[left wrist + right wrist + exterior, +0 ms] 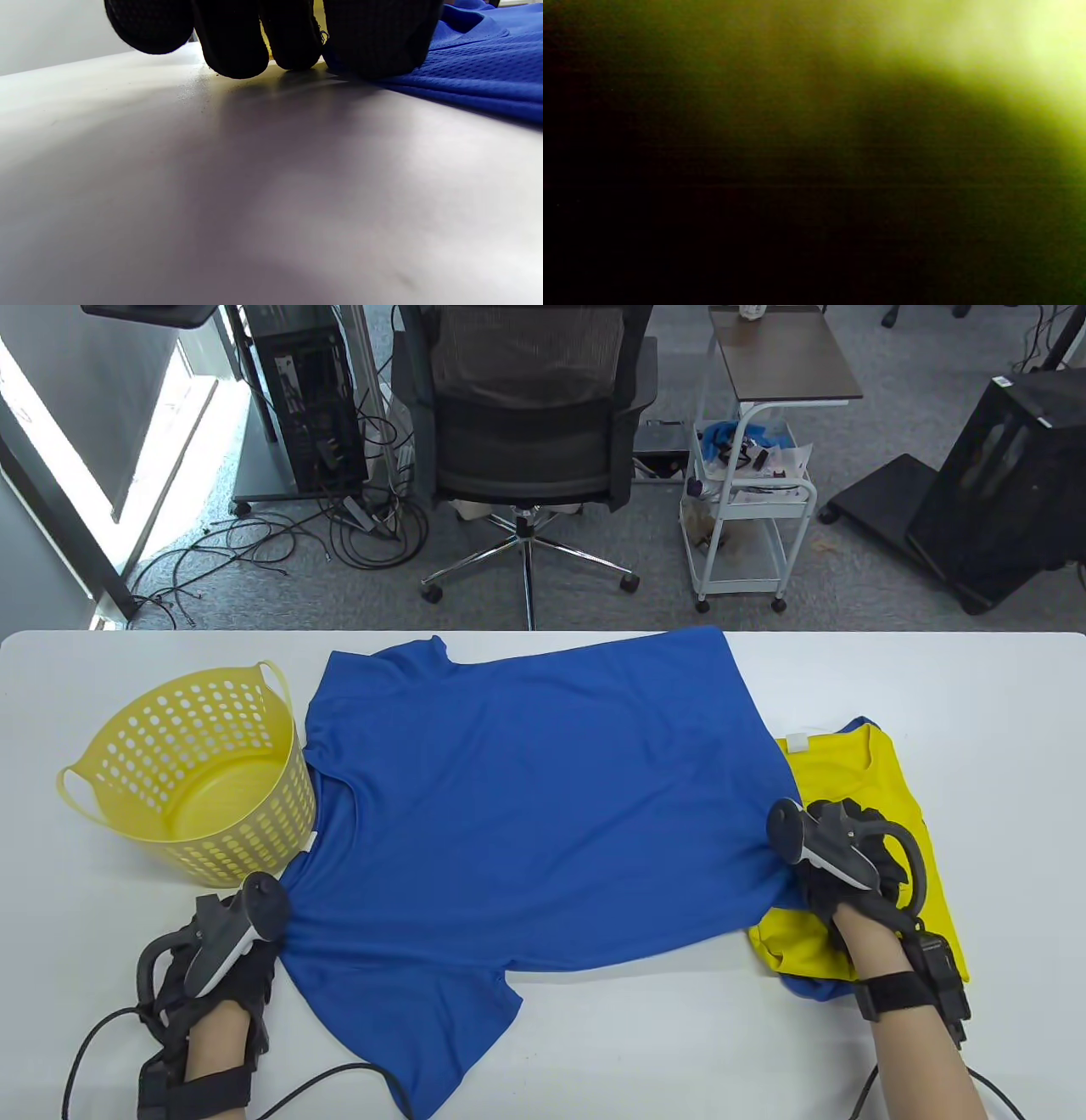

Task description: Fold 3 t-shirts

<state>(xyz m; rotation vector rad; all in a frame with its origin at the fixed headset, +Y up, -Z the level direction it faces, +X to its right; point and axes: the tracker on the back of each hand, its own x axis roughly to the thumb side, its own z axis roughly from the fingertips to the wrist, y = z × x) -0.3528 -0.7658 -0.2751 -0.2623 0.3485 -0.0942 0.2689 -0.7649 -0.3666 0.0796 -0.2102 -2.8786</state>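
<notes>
**Blue shirt spread on the bench, a hand at each side**

A blue t-shirt (526, 789) lies flat across the middle of the white bench (976, 704), its sleeves toward the left of the frame and its hem toward the right. The left hand (222, 959), at the lower left of the table view, meets the shirt's edge just above the lower sleeve. In the left wrist view its fingertips (231, 46) press down on the bench, with the rightmost one on the blue cloth; whether the grip pinches the fabric cannot be told.

The right hand (848, 865), at the lower right, sits at the shirt's hem, over a folded yellow t-shirt (857, 780) that lies partly under the blue one. Its fingers are hidden beneath the tracker, and the right wrist view is only a yellow-green blur, so its grip cannot be told.

A yellow basket (119, 755) with holes stands at the left, touching the blue shirt.
</notes>
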